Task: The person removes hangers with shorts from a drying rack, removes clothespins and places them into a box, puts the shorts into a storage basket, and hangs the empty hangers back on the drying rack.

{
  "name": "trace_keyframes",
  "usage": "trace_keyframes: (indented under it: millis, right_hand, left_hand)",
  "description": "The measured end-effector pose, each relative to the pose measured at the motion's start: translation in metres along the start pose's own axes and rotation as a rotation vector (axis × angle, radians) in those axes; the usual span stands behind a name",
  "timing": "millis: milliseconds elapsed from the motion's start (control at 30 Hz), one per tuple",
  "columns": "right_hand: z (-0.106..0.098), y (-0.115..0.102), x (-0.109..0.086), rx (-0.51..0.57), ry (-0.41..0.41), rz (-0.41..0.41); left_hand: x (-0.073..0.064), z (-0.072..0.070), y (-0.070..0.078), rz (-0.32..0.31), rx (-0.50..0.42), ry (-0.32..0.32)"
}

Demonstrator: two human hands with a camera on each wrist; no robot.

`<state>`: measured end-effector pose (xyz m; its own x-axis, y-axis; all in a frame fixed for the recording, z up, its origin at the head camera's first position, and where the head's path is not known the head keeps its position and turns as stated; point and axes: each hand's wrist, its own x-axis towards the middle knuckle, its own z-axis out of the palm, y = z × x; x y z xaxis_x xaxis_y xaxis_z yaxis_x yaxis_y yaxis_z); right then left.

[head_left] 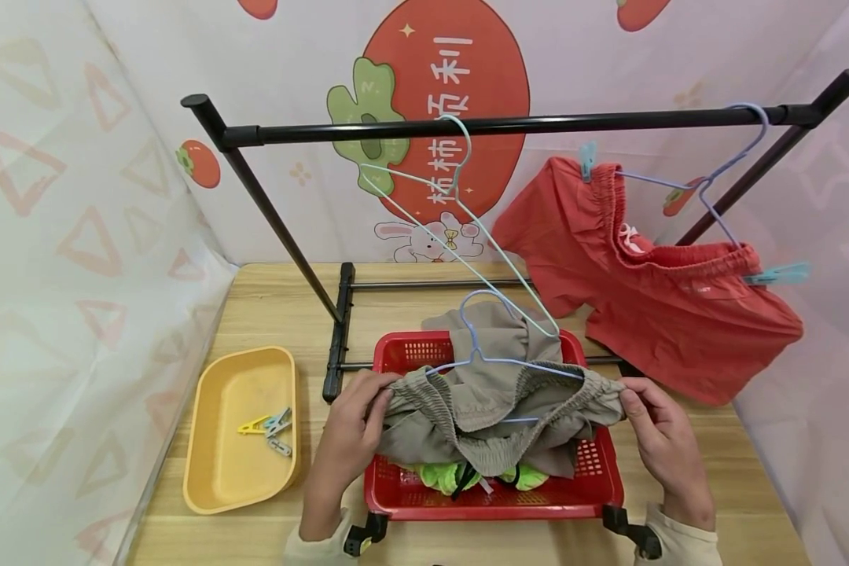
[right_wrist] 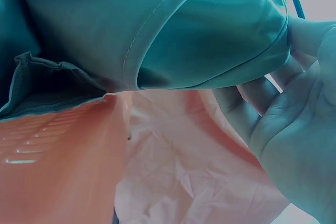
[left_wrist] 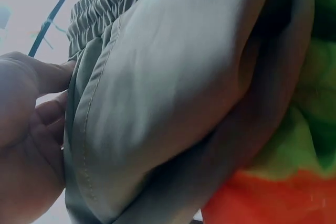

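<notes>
Grey-brown shorts (head_left: 498, 448) with a ribbed elastic waistband are stretched between my two hands above a red basket (head_left: 495, 512). My left hand (head_left: 350, 432) pinches the waistband's left end, and my right hand (head_left: 665, 440) pinches its right end. A blue-purple hanger (head_left: 475, 354) lies inside the waist opening, its hook standing up toward the rack. In the left wrist view the thumb presses on the grey cloth (left_wrist: 157, 77). The right wrist view shows fingers behind the cloth (right_wrist: 210, 40) near a pocket seam.
A black rack (head_left: 424, 128) stands behind, carrying a mint hanger (head_left: 495, 248) and red shorts (head_left: 651, 306) clipped by blue clothespins (head_left: 588, 161). Bright green cloth (head_left: 446, 476) lies in the basket. At left, a yellow tub (head_left: 240, 479) holds several clothespins (head_left: 277, 424).
</notes>
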<state>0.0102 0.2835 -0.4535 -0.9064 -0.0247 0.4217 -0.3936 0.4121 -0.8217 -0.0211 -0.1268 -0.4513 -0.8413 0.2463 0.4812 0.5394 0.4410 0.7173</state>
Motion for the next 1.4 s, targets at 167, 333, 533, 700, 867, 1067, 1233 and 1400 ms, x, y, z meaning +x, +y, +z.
trace_keyframes:
  millis: [167,333,533,700,867,1067,1233,1400]
  right_hand:
    - [0.000,-0.003,0.000,0.083,-0.002,0.006]
    - [0.001,-0.006,0.001,0.139,-0.013,0.026]
    - [0.002,-0.008,0.002,0.050,-0.006,0.029]
    - [0.004,-0.008,0.002,0.002,0.003,0.018]
    - [0.005,-0.009,0.002,-0.011,0.011,0.023]
    - [0.006,-0.008,0.003,0.027,0.010,0.028]
    - [0.002,-0.006,0.002,0.042,0.043,0.038]
    - [-0.002,-0.003,-0.002,0.024,0.077,0.032]
  left_hand:
    - [0.004,0.006,0.006,0.023,-0.005,-0.001]
    - [0.007,0.009,0.009,0.038,-0.005,0.005]
    - [0.009,0.011,0.014,0.031,-0.011,0.012]
    - [0.010,0.012,0.016,0.019,-0.002,0.022]
    - [0.009,0.015,0.016,0.020,-0.007,0.037]
    - [0.010,0.021,0.013,0.051,0.003,0.129]
    - [0.008,0.018,0.012,0.052,0.004,0.150]
    - [0.006,0.011,0.010,0.032,0.010,0.147]
